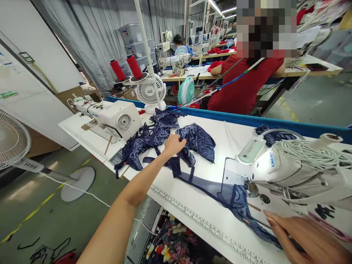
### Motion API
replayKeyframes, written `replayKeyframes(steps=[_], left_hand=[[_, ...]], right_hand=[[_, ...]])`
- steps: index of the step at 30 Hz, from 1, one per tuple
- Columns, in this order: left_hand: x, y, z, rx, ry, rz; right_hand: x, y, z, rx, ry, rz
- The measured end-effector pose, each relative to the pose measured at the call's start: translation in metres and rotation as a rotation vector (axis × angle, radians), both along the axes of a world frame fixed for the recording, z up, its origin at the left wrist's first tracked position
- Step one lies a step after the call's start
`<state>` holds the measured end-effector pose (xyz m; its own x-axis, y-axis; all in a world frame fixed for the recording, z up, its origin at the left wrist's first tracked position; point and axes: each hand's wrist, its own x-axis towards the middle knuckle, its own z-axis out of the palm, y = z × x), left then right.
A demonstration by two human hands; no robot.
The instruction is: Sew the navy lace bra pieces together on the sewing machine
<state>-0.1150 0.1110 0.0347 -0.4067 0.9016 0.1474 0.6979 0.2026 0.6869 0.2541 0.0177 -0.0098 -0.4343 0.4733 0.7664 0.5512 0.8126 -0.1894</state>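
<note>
My left hand [175, 144] reaches across the table with its fingers closed on a navy patterned bra piece [203, 142]. A heap of similar navy bra pieces [154, 134] lies just left of it. Along the table's front edge stretches another navy bra [238, 200], its sheer band trailing left and its patterned cup beside the needle area of the right sewing machine [291, 172]. My right hand [310, 234] is at that bra's right end, fingers bent together. Something dark shows under them, but I cannot make out what.
A second sewing machine [115, 115] stands at the left. Red thread cones [134, 66] and a white fan [150, 90] are behind it. Pink-handled snips [328, 227] lie far right. A floor fan [78, 183] stands left; a person in red [242, 86] sits ahead.
</note>
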Motion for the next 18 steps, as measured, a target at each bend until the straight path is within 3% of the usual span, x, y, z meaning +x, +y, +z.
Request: replayKeyframes(steps=[3,6,8,10,12,15,17,18], left_hand=[[-0.016,0.011,0.016,0.07,-0.061,-0.091],[-0.024,0.0,0.042,0.169,-0.101,-0.187],[-0.025,-0.014,0.061,0.209,-0.118,-0.271],[-0.023,-0.031,0.078,0.23,-0.122,-0.392],[-0.02,-0.049,0.091,0.236,-0.095,-0.531],[-0.023,-0.075,0.098,0.267,0.029,-0.66],[-0.033,-0.087,0.094,0.371,0.187,-0.59],[-0.039,-0.091,0.09,0.444,0.267,-0.484]], right_hand=[[-0.023,-0.015,0.017,0.031,-0.095,0.075],[-0.055,-0.024,0.029,-0.177,-0.081,0.124],[-0.083,-0.017,0.032,-0.3,-0.045,0.141],[-0.115,0.005,0.032,-0.36,0.014,0.037],[-0.147,0.038,0.029,-0.293,0.072,-0.089],[-0.18,0.087,0.026,-0.171,0.026,-0.187],[-0.19,0.101,0.03,-0.165,-0.018,-0.178],[-0.193,0.099,0.034,-0.167,-0.032,-0.166]])
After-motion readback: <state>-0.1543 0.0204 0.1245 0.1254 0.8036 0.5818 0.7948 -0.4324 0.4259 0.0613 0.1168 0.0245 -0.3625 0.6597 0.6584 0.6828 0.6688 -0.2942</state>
